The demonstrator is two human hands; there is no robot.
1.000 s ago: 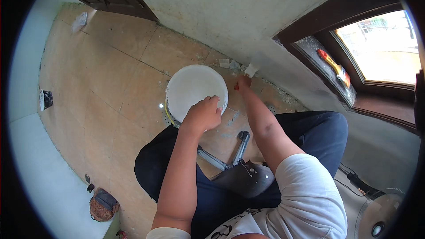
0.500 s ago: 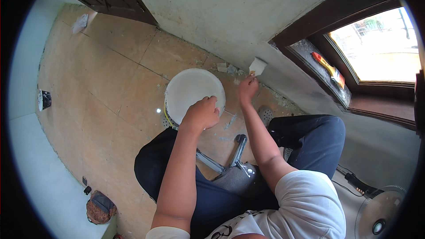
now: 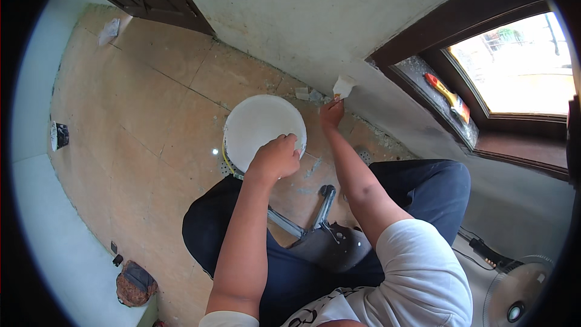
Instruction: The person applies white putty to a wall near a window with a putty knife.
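I am sitting on a low metal stool (image 3: 324,239) with my knees apart, looking down at a tiled floor (image 3: 145,121) of tan squares. My left hand (image 3: 275,157) is closed over the near rim of a white bucket (image 3: 263,127) that stands on the floor between my legs, just in front of the stool; the fingers curl over the edge and grip it. The bucket is full of white paste, smooth and flat across the top.

My right hand (image 3: 331,114) is stretched out beyond the bucket toward the foot of the wall (image 3: 315,18). It is closed around the handle of a small putty knife (image 3: 344,86), whose pale blade, coated in white, stands up from my fingers and lies against the wall just where the plaster meets the dark wooden window frame (image 3: 448,30). Whether the blade presses flat on the wall I cannot tell.

On the floor by the wall, near the bucket's far side, lie a few small pale scraps (image 3: 305,93). On the window sill there is a red and yellow tool (image 3: 446,94). A fan (image 3: 517,297) stands at my right, low by my hip, and a brown patterned cap (image 3: 136,283) lies on the floor at my left.
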